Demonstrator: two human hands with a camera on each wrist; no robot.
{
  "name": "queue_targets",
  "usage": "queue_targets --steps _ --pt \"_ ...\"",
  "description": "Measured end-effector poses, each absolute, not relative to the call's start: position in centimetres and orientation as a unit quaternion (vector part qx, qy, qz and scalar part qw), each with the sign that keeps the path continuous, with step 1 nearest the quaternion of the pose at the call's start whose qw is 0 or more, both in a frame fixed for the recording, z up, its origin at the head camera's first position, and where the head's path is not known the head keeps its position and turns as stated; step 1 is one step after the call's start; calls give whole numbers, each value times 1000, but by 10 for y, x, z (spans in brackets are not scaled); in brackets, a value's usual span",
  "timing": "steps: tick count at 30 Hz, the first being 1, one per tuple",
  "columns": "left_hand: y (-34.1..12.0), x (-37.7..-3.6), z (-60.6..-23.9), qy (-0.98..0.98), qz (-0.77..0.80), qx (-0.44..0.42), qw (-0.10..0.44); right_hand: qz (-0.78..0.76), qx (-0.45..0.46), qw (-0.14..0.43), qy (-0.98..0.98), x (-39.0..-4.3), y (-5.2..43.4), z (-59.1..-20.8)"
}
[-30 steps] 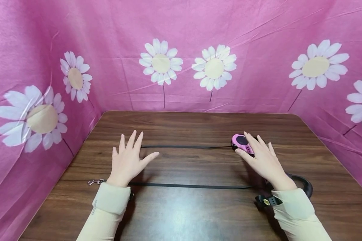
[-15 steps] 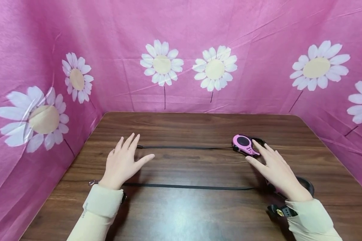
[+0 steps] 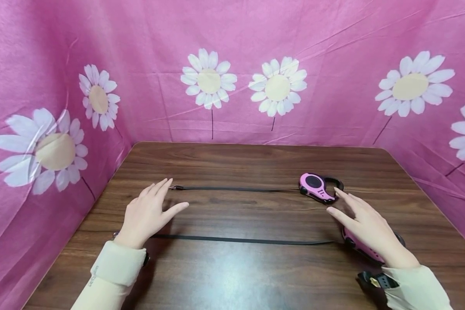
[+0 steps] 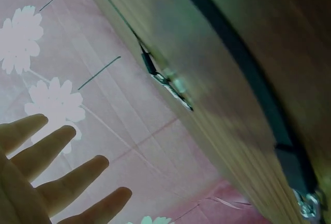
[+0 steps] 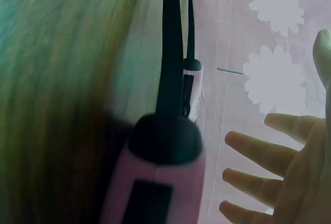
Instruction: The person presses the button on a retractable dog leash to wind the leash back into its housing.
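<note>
Leashes: far one [image 3: 319,187] lying at 2 o'clock on table [image 3: 232,275], near one [image 5: 158,182] hiding under right hand [image 3: 368,226], clearer in wrist view. Left hand [image 3: 147,213] hovering; both flat, fingers spread, gripping nothing

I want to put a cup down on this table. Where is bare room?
The brown wooden table is bare beyond the far black strap, and near its front edge below the near black strap. The right side is crowded by two pink leash housings.
</note>
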State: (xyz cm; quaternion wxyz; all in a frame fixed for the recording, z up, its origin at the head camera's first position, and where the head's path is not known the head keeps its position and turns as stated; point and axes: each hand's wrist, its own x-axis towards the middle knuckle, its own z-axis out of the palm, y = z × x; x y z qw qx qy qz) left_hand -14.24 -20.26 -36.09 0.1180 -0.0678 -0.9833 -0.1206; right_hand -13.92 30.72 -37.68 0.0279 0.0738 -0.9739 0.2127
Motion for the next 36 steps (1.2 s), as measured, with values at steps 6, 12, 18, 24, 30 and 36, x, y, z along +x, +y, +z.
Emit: queue_targets --steps 6,12,18,24,30,36 --pt "-211 -136 -361 -985 -108 -74 115 218 82 28 -972 -135 315 -379" --pt "-220 -132 -364 -986 -100 -72 109 215 75 41 -973 -128 323 -380" --pt "-230 -128 -368 -988 -101 -63 93 209 60 42 -975 -123 331 -383" --pt "-239 -125 -372 -990 -103 -58 80 205 55 52 -976 -119 341 -387" --pt "-247 -127 -374 -990 -123 -47 58 216 39 42 -975 -113 353 -387" --pt "-255 -126 -376 -991 -129 -37 27 219 31 37 -975 -109 364 -390"
